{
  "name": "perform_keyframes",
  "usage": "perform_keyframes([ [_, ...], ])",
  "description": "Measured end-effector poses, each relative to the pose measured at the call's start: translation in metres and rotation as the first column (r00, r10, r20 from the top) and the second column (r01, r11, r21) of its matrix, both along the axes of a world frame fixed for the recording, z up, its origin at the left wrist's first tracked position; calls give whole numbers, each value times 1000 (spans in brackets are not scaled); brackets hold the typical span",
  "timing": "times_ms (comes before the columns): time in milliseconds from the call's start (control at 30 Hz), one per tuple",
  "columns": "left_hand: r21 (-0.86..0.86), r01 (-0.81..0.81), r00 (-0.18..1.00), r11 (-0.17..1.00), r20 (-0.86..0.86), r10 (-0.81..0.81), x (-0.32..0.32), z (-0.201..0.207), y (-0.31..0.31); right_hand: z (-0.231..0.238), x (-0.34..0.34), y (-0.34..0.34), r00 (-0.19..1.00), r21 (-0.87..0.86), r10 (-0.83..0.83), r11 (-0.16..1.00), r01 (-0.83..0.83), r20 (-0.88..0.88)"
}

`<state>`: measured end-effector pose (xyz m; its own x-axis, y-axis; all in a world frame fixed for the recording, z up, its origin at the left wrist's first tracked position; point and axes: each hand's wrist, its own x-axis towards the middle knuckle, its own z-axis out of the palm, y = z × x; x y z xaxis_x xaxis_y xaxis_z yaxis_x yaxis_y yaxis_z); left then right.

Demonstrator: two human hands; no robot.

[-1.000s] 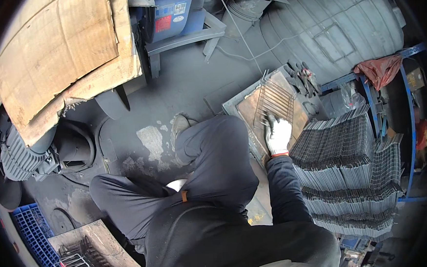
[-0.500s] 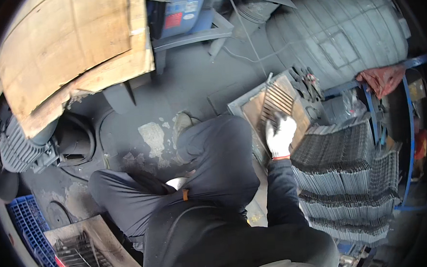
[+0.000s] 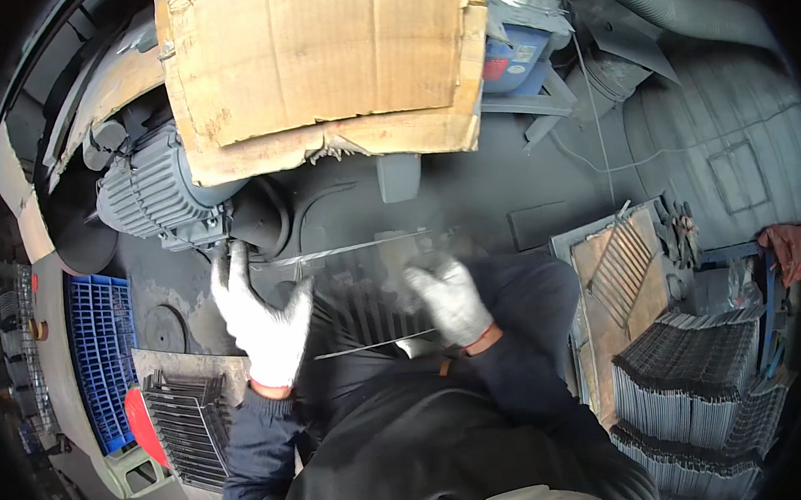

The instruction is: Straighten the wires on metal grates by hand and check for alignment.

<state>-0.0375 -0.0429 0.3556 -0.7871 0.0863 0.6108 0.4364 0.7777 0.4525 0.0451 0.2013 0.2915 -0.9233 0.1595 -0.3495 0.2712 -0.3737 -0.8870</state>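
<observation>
Both gloved hands have come up in front of the body since the earlier pictures, where only the right one showed, resting on a grille at the board to the right. Now the left hand (image 3: 260, 325) and the right hand (image 3: 449, 300) hold one wire grille (image 3: 367, 298) between them — it is blurred, so the bar count cannot be told. That grille sits at the middle of the view, over the person's lap. The left hand's fingers are spread open along the grille's left edge, thumb out toward 3 o'clock; the right hand's fingers curl over its right part, though whether they truly clamp it I cannot tell.

At 3 o'clock one wooden board (image 3: 616, 301) carries one more grille (image 3: 624, 268), lying tilted. At 4 o'clock two stacks of grilles (image 3: 693, 383) stand on edge, one behind the other. At 8 o'clock another grille (image 3: 183, 419) lies flat beside one blue crate (image 3: 102, 351). At 10 o'clock sits one grey electric motor (image 3: 154, 196), and at 12 o'clock one cardboard box (image 3: 316, 63) — torn along its lower edge.
</observation>
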Motion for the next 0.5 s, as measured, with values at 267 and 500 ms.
perform_keyframes([
  [267,826,-222,339,517,563,-754,-26,-114,90,-16,5,94,944,112,-328,940,322,35],
  [500,773,-214,407,597,626,-666,-43,-120,41,-10,-39,62,978,153,-167,977,147,124],
])
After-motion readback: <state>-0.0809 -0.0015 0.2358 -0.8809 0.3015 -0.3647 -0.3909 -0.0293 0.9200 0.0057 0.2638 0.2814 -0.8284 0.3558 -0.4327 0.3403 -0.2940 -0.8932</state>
